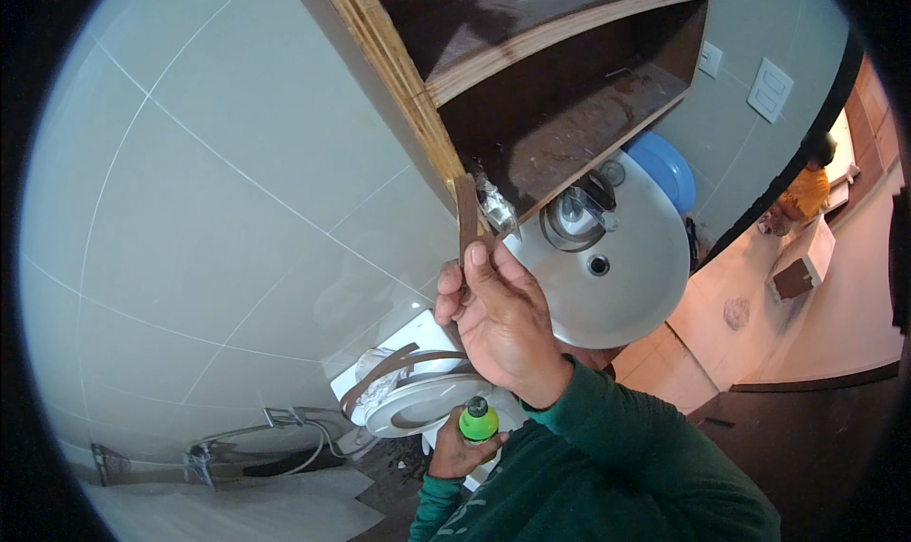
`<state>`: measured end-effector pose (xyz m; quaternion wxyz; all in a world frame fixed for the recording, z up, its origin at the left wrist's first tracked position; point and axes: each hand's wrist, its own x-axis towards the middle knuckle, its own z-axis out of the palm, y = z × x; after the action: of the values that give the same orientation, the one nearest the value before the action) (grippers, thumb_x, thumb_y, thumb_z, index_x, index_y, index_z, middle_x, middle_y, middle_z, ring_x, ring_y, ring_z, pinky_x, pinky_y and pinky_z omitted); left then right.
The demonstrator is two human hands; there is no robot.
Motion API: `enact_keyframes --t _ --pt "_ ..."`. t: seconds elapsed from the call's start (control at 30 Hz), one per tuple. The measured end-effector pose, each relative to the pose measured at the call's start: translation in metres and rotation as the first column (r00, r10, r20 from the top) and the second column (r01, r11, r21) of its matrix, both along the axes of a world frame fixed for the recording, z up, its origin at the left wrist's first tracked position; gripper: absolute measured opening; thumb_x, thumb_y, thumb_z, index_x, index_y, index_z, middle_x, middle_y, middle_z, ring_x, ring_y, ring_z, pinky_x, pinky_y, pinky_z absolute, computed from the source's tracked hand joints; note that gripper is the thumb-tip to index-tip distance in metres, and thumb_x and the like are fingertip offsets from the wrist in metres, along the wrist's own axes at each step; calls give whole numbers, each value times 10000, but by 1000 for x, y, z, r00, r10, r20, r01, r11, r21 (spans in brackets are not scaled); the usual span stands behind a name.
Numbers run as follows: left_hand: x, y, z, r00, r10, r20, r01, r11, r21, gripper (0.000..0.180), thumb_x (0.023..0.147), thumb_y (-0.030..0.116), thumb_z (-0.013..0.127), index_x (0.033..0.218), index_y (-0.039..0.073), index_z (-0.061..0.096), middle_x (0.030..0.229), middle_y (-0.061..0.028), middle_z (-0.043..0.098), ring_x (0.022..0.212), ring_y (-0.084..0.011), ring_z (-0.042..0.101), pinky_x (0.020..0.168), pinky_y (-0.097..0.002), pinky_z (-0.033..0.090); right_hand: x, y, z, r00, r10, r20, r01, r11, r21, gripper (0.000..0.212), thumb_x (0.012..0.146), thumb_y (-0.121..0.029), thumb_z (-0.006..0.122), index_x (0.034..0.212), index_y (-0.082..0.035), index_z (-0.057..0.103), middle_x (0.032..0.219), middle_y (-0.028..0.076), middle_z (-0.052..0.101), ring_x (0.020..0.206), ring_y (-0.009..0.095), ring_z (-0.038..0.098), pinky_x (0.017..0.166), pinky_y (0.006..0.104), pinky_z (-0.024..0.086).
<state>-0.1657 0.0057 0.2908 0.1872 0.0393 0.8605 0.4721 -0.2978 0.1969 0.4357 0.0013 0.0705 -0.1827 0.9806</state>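
My right hand (508,338) pinches a narrow brown strip (466,210) between thumb and fingers. The strip's upper end lies at the bare front edge (432,129) of a dark brown shelf cabinet; whether it is stuck there I cannot tell. Below the hand, a brown strip (384,369) loops over the toilet, apparently the same piece. Lower down, my left hand (450,458) is wrapped round a bright green bottle (478,423) with a dark cap. A crumpled, shiny clear-plastic or foil item (496,210) rests by the cabinet's lower corner, just beyond my right fingers.
Right of my hand is a white washbasin (655,281) with a coiled strip and a clear container (574,214) in it. A blue basin (664,167) stands behind. The white toilet (427,404) is below left. Far right, a person in orange (807,193) is near a white box (805,257).
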Motion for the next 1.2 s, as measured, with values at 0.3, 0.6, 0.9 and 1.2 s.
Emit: enact_keyframes --t 0.3,0.6,0.9,1.2 --pt "3 2 7 999 3 32 -3 1000 8 652 822 274 983 1234 -22 573 972 -115 740 864 -161 716 778 -353 606 -3 -11 -16 996 11 83 -14 999 33 201 1159 -326 562 1174 -129 600 1024 71 661 918 197 644 887 384 540" --pt "5 1 -1 1000 -8 2 7 999 32 637 828 266 979 1238 -21 586 977 -114 743 871 -170 723 796 -354 605 2 -9 7 983 -179 -29 178 925 334 230 1178 -300 518 1219 -76 549 1031 106 693 904 190 687 884 392 584" --pt "6 -5 -7 999 -38 4 38 999 33 661 832 281 974 1271 -26 588 1020 -135 748 930 -194 724 852 -375 602 5 -4 -14 968 -226 107 159 888 432 230 1161 -256 565 1251 -44 562 1005 112 704 859 176 694 834 358 591" --pt "8 1 0 1000 -25 6 25 998 63 610 836 240 972 1224 -7 571 954 -96 734 798 -133 710 689 -319 597 3 2 -2 965 -257 -59 261 899 351 209 1166 -251 559 1223 -51 567 958 87 666 815 151 601 783 316 525"
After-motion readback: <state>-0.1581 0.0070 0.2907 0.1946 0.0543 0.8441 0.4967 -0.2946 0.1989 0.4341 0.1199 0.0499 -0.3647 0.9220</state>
